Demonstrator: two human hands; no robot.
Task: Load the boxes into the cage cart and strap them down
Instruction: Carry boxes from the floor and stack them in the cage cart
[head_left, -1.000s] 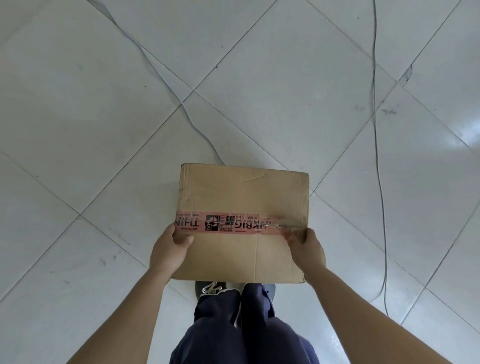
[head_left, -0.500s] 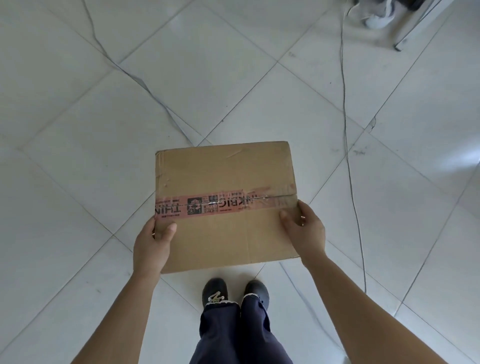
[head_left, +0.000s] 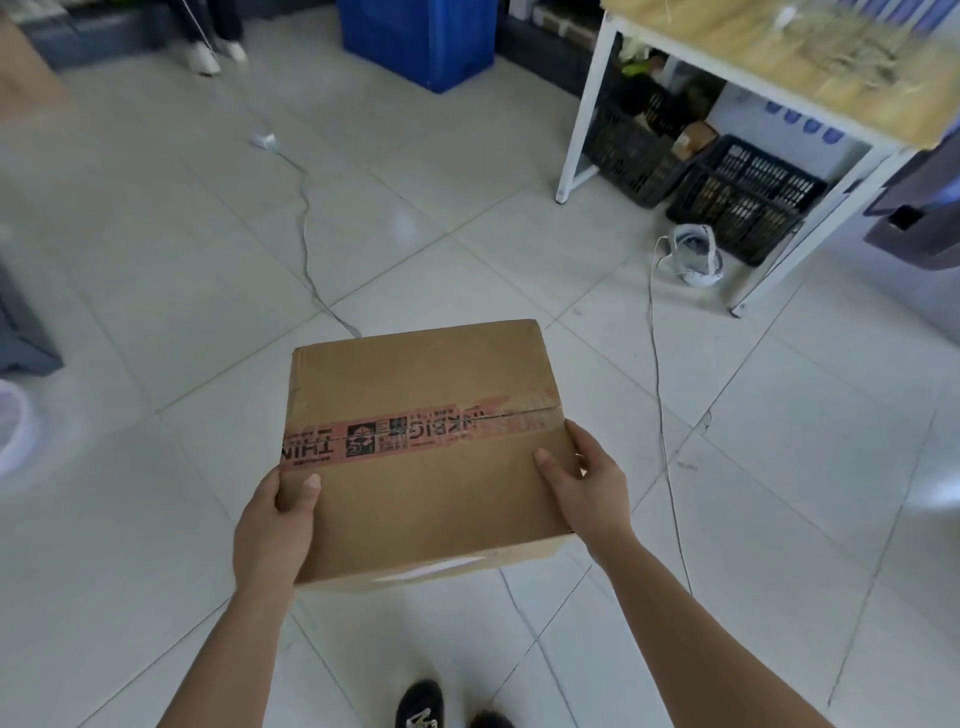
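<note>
A brown cardboard box (head_left: 415, 395) with a pink printed tape strip across its top is held in the air in front of me, above the white tiled floor. My left hand (head_left: 272, 525) grips its near left corner, thumb on top. My right hand (head_left: 587, 483) grips its right side, thumb on the lid and fingers wrapped over the edge. No cage cart or strap is in view.
A white-framed table (head_left: 587, 109) stands at the upper right with black crates (head_left: 743, 197) under it. A blue bin (head_left: 421, 36) is at the top centre. Thin cables (head_left: 660, 395) run across the floor. A person's legs (head_left: 208, 31) stand at the top left.
The box has been lifted higher and my view has tilted up from the floor, so the table, crates, blue bin and a person's legs now show. Both hands keep their hold.
</note>
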